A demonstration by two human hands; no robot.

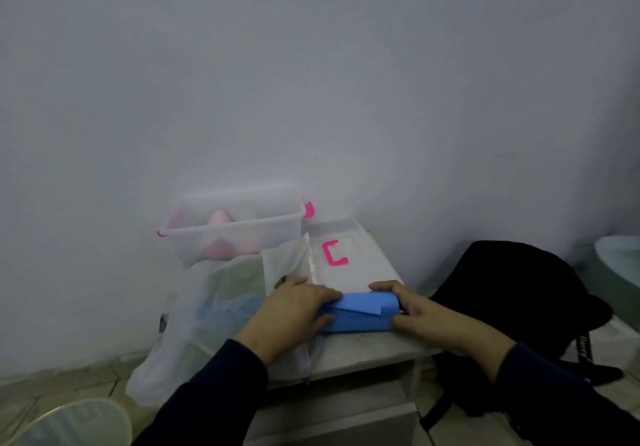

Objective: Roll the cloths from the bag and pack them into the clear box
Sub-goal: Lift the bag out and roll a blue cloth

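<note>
Blue cloth (360,312), part-rolled at table (367,348) edge, left hand (294,307) and right hand (433,317) curled round its ends: likely to unroll or slide off if grip eases.

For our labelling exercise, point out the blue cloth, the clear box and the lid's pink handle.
blue cloth (360,317), head view, middle of the roll's front face.
clear box (239,243), head view, bare front wall.
pink handle (333,253), head view, its long bar on the lid.

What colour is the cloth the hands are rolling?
The cloth is plain blue, seen in the head view.
</note>
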